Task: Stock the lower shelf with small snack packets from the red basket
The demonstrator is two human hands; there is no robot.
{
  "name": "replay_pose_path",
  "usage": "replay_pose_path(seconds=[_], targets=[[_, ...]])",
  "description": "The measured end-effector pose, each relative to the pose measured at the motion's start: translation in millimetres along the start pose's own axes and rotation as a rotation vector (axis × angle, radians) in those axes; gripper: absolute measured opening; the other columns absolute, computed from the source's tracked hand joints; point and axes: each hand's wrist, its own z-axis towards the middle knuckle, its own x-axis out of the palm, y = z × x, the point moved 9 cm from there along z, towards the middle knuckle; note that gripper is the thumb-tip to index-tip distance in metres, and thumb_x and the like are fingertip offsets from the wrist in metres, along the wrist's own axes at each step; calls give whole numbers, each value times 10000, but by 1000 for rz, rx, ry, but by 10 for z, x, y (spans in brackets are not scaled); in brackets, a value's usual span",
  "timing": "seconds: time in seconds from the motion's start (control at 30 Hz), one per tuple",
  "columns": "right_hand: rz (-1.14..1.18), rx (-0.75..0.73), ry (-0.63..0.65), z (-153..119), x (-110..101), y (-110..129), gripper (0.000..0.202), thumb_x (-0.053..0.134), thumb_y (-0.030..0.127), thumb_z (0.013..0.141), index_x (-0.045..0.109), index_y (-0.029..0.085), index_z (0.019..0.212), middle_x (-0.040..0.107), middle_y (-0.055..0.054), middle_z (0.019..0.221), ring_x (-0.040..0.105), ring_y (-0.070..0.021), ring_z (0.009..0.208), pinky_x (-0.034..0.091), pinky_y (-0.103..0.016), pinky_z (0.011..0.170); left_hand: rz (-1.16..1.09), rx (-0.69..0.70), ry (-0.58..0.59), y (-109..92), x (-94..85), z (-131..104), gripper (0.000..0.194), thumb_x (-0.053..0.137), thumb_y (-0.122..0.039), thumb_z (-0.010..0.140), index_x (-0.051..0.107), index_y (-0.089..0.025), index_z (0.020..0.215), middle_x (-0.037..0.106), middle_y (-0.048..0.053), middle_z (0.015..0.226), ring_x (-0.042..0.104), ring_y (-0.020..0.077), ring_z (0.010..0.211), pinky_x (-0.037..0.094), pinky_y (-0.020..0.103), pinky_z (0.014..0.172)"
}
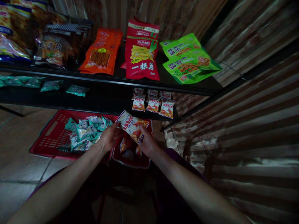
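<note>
Between my two hands is a small white and orange snack packet (131, 125) with a striped edge. My left hand (111, 135) pinches its left end, and my right hand (147, 141) grips the right end, thumb on the front. The packet is tilted above a small red basket (137, 163), where a few similar packets lie, partly hidden. To the left, a larger red basket (44, 138) holds a heap of teal and white packets (87, 130). Matching white and orange packets (153, 104) stand in short rows on the lower shelf.
A black two-level shelf (105, 102) spans the front. Its upper level carries orange bags (101, 51), red bags (142, 53), green bags (190, 59) and brown bags (52, 46). Teal packets (77, 90) lie lower left. A slanted black post (233, 79) and draped curtain (245, 140) bound the right side.
</note>
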Motion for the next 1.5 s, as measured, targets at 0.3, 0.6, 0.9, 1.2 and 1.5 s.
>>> replay_pose_path(seconds=[0.3,0.6,0.9,1.2,1.5], targets=[[-94,33,12,4,-41,-33,165,688,343,728,669,234,851,716,14,863,652,-122,773,503,-240,702,22,130,-106,-195,-162,22,100,594,-145,764,517,-165,703,608,-5,633,564,82,537,441,183,521],[-241,12,96,43,-31,8,293,808,353,556,682,230,790,708,15,847,628,-139,790,466,-276,725,35,230,-152,-380,-171,-47,133,618,-105,711,518,-172,768,619,-17,633,571,97,521,463,211,533],[-169,71,51,57,-75,-18,312,846,281,495,687,228,758,711,41,763,613,-112,733,451,-238,692,145,132,-29,-217,-41,-113,205,678,-309,719,602,-176,856,677,28,823,611,115,653,465,236,612],[-154,50,31,160,-89,-87,265,817,240,541,688,216,772,711,38,778,624,-110,731,466,-235,692,204,49,152,42,110,-150,214,628,-103,703,601,-133,914,709,67,814,656,162,688,519,295,687],[-228,104,100,203,119,-237,272,799,206,573,679,219,816,707,23,871,636,-115,782,491,-242,713,231,179,21,-186,-142,-102,327,690,-186,673,587,-143,980,697,51,776,666,182,736,515,318,735]])
